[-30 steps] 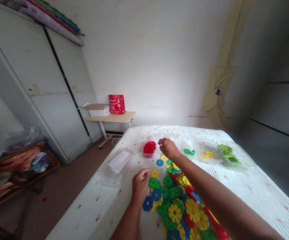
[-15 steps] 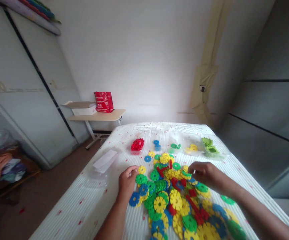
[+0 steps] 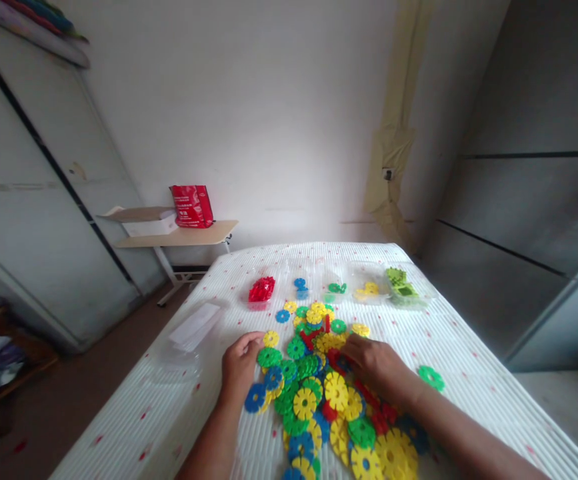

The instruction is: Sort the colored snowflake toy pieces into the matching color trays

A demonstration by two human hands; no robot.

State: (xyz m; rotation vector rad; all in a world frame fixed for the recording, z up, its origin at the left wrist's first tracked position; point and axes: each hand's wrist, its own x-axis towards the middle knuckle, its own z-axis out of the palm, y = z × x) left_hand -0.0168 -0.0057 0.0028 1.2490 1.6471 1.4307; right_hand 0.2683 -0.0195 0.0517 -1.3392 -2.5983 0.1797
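A loose pile of slotted plastic discs (image 3: 305, 403) in yellow, green and blue, mixed with red connector pieces (image 3: 379, 420), covers the near middle of the table. At the pile's left edge is my left hand (image 3: 240, 365), its fingers curled closed beside a yellow disc (image 3: 271, 339) and a green disc (image 3: 269, 357). Whether anything is in that hand is hidden. My right hand (image 3: 376, 363) reaches over the pile's right side, fingers bent down and together among yellow discs (image 3: 329, 343) and red pieces. Its fingertips are covered, so what they grip cannot be made out.
Clear plastic boxes along the back hold red pieces (image 3: 261, 289), blue discs (image 3: 301, 288), green discs (image 3: 337, 288), yellow discs (image 3: 367, 290) and light-green pieces (image 3: 401, 283). A clear bag with white paper (image 3: 196, 327) lies left. A side table (image 3: 203, 235) carries a red bag (image 3: 191, 207).
My right hand has moved left and inward over the pile, covering discs that showed before. My left hand stays beside the same yellow disc. The view has turned slightly to the right.
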